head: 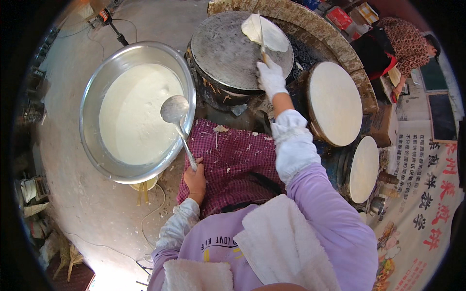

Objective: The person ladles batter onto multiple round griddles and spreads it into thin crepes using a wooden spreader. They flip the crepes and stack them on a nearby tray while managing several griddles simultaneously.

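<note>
My bare left hand grips the handle of a metal ladle, its bowl over the right side of a steel basin. Pale batter fills much of that basin. In a white glove, my right hand holds a thin spatula-like tool by its wooden handle. The tool's long narrow blade reaches across a pale patch of batter or dough on the far right of a round dark griddle. A checked apron with pale scraps on it covers my lap.
Two round pale stacks, probably flatbreads, stand to the right: a larger stack and a smaller stack. A curved low wall rings the griddle. A person bends beyond it. Cables cross the floor at left.
</note>
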Tool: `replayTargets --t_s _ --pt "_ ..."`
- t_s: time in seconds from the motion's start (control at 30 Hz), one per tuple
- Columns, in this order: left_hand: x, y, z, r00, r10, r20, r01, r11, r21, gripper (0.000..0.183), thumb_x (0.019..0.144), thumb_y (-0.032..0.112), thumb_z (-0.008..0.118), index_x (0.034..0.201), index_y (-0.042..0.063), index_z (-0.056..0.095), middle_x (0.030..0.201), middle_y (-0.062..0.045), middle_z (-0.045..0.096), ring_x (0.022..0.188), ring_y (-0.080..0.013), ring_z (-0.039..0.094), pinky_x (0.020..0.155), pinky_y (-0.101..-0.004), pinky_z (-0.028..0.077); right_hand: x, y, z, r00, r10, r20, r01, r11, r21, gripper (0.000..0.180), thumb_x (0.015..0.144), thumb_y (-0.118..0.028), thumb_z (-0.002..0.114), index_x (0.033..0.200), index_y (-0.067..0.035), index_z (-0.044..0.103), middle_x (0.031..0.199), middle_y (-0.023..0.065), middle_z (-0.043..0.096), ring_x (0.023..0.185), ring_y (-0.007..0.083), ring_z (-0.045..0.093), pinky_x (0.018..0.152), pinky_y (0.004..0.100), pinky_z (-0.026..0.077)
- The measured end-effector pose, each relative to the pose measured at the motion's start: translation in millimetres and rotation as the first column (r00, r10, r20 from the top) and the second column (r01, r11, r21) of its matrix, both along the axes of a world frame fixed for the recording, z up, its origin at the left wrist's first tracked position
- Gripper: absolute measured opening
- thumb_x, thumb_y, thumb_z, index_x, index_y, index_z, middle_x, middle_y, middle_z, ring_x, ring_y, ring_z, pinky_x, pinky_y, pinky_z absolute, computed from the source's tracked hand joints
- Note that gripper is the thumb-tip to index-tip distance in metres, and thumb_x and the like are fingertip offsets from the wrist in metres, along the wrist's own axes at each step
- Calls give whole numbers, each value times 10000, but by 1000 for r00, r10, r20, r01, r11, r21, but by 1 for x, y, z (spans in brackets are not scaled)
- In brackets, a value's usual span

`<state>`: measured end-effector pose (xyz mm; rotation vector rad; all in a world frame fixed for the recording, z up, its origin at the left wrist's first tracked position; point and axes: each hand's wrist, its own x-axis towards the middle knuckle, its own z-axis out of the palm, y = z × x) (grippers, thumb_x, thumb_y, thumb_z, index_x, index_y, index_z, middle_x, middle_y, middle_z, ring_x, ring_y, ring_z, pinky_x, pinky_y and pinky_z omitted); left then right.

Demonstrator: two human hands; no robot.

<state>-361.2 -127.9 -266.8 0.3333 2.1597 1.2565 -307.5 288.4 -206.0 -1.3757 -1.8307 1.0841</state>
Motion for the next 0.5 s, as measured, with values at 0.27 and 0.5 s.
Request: replayTargets --t_s 0.27,0.5 --pt "1 -3 -7 994 107 3 -107 989 105 280 914 160 601 1086 29 779 807 -79 726 703 -137 636 684 -322 504 35 -15 40 953 28 302 -104 965 240 506 955 -312 560 1419 -111 554 1199 300 656 1122 462 628 978 474 496" --pt "-1 -1 -7 996 85 21 -86 995 55 271 908 160 606 1076 44 785 801 -68 725 693 -129 629 683 -316 502 -59 -6 9 985 128 112 -127 992 -23 503 954 -321 575 1414 -117 570 1240 290 644 1178 456 601 1026 452 474"
